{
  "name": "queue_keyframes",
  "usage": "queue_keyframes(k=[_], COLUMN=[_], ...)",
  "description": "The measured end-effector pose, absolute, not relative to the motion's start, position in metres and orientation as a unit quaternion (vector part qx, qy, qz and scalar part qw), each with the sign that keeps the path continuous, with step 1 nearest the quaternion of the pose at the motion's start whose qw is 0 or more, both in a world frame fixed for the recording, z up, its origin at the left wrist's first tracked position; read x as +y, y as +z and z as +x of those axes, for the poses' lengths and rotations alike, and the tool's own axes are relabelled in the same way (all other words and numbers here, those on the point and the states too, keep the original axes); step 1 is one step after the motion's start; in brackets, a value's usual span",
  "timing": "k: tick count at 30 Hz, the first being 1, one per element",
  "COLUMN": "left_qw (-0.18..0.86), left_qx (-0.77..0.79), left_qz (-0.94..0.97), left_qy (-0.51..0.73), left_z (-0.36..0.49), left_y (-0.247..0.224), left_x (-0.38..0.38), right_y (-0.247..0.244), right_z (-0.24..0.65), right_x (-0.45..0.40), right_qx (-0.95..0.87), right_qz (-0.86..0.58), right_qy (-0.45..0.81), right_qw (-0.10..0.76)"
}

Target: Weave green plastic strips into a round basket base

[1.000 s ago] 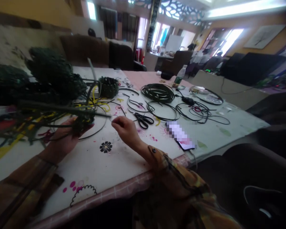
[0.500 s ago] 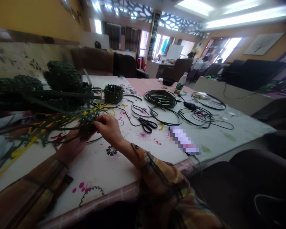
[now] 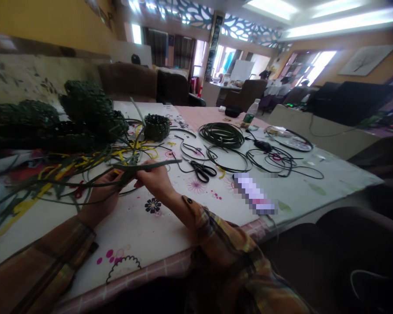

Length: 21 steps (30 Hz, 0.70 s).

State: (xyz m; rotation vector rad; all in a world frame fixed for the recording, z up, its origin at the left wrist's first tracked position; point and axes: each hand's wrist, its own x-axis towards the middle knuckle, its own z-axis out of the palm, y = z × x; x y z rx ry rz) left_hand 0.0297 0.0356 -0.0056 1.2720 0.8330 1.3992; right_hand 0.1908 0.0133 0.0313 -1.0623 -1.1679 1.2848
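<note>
My left hand (image 3: pixel 103 194) is wrapped round the underside of a bundle of dark green strips (image 3: pixel 126 174), partly woven, with loose ends fanning out to the left. My right hand (image 3: pixel 152 176) pinches the bundle's right side, its fingertips partly hidden by a green strip that points right. Just beyond the hands, a small green woven basket (image 3: pixel 156 127) stands upright. Yellow strips (image 3: pixel 118 155) lie tangled with green ones behind and left of my left hand. Black scissors (image 3: pixel 202 171) rest on the table to the right of my right hand.
Larger green woven baskets (image 3: pixel 85 102) are piled at the back left. Coiled green strips (image 3: pixel 222 135) lie at the table's middle, near a bottle (image 3: pixel 251 112), a black cable device (image 3: pixel 263 145) and a blurred-out flat object (image 3: pixel 253 192).
The green bundle has turned in my hands, and a strip now sticks out to the right above my right hand. Both hands have shifted slightly.
</note>
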Motion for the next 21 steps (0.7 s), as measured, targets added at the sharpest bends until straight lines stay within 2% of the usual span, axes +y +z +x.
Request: queue_keyframes(k=[8, 11, 15, 17, 19, 21], left_qw=[0.318, 0.236, 0.096, 0.077, 0.078, 0.086], left_qx=[0.356, 0.358, 0.359, 0.360, 0.364, 0.371], left_qz=[0.605, 0.644, 0.723, 0.732, 0.734, 0.747], left_qy=[0.637, 0.633, 0.583, 0.573, 0.568, 0.545], left_z=[0.025, 0.022, 0.017, 0.015, 0.015, 0.017], left_y=[-0.006, -0.009, -0.011, -0.010, -0.007, -0.005], left_x=[0.038, 0.040, 0.041, 0.039, 0.036, 0.033], right_y=[0.023, 0.019, 0.020, 0.025, 0.032, 0.039], right_z=[0.200, 0.212, 0.227, 0.233, 0.237, 0.240], right_x=[0.016, 0.023, 0.032, 0.031, 0.025, 0.017], right_qx=[-0.464, -0.495, -0.530, -0.572, -0.630, -0.687], right_qz=[-0.366, -0.361, -0.431, -0.434, -0.421, -0.417], right_qy=[0.637, 0.618, 0.449, 0.326, 0.203, 0.117], right_qw=[0.494, 0.492, 0.576, 0.616, 0.620, 0.583])
